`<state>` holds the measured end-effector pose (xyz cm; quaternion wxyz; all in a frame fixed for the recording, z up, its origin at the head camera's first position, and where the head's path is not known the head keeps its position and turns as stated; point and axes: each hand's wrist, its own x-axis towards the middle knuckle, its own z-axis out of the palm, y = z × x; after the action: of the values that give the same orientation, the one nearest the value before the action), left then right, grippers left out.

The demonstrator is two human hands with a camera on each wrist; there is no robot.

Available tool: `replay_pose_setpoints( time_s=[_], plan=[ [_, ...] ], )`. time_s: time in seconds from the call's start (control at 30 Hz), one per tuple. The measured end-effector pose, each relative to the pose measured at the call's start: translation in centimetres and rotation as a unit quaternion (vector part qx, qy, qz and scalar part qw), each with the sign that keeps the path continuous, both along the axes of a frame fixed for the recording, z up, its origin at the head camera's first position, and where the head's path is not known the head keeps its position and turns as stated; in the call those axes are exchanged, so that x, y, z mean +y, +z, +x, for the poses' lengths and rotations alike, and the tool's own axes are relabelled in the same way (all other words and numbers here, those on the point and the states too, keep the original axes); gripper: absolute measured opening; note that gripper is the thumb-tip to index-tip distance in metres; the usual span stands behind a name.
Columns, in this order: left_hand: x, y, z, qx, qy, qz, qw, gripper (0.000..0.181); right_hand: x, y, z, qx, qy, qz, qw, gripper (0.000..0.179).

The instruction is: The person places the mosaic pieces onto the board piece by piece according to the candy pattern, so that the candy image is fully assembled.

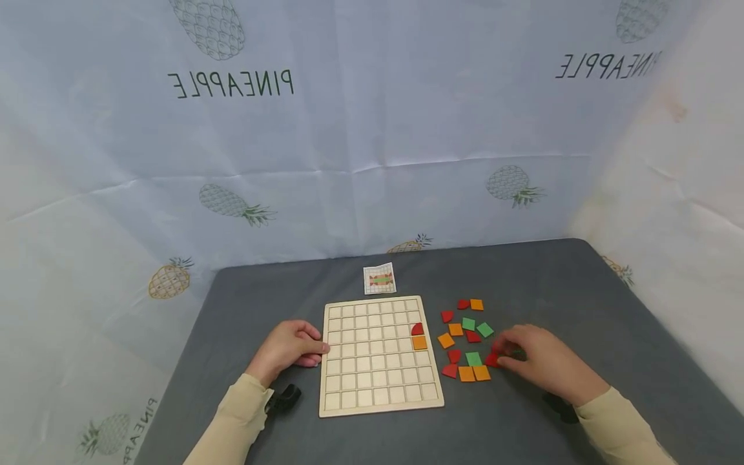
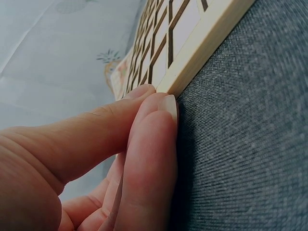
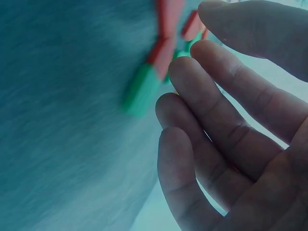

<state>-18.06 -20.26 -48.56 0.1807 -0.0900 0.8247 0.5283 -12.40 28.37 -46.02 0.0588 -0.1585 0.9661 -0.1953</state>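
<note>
My left hand (image 1: 293, 349) pinches the left edge of a wooden grid board (image 1: 380, 412) between thumb and index finger. In the left wrist view the fingertips (image 2: 153, 108) meet at the board's rim (image 2: 202, 45). Near the board's right edge sit a red quarter-round tile (image 1: 417, 329) and an orange square tile (image 1: 420, 343). My right hand (image 1: 537, 361) hovers at the right side of the loose tiles, thumb by a red tile (image 1: 492, 360). A green tile (image 1: 519, 354) shows partly beneath it. In the right wrist view its fingers are slightly bent, with a gap to the thumb.
Several loose red, orange and green tiles, such as a green square (image 1: 473, 358) and an orange square (image 1: 466, 374), lie right of the board. A small pattern card (image 1: 380, 279) lies behind it on the dark grey table (image 1: 279, 284). A pineapple-print curtain (image 1: 372, 129) surrounds the table.
</note>
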Motion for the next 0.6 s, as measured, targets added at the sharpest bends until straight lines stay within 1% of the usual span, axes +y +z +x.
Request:
replay_pose_setpoints(
  time_s=[0.1, 0.23, 0.6],
  plan=[
    [0.0, 0.0, 0.0, 0.001, 0.000, -0.005, 1.0000, 0.037, 1.0, -0.5, 0.3, 0.008, -0.003, 0.001, 1.0000, 0.019],
    [-0.2, 0.0, 0.0, 0.000, 0.002, -0.006, 1.0000, 0.037, 1.7, -0.8, 0.3, 0.020, -0.008, 0.003, 0.9998, 0.020],
    [-0.1, -0.2, 0.0, -0.003, 0.001, -0.008, 1.0000, 0.037, 1.8, -0.9, -0.1, 0.022, -0.017, 0.013, 0.9995, 0.018]
  ],
)
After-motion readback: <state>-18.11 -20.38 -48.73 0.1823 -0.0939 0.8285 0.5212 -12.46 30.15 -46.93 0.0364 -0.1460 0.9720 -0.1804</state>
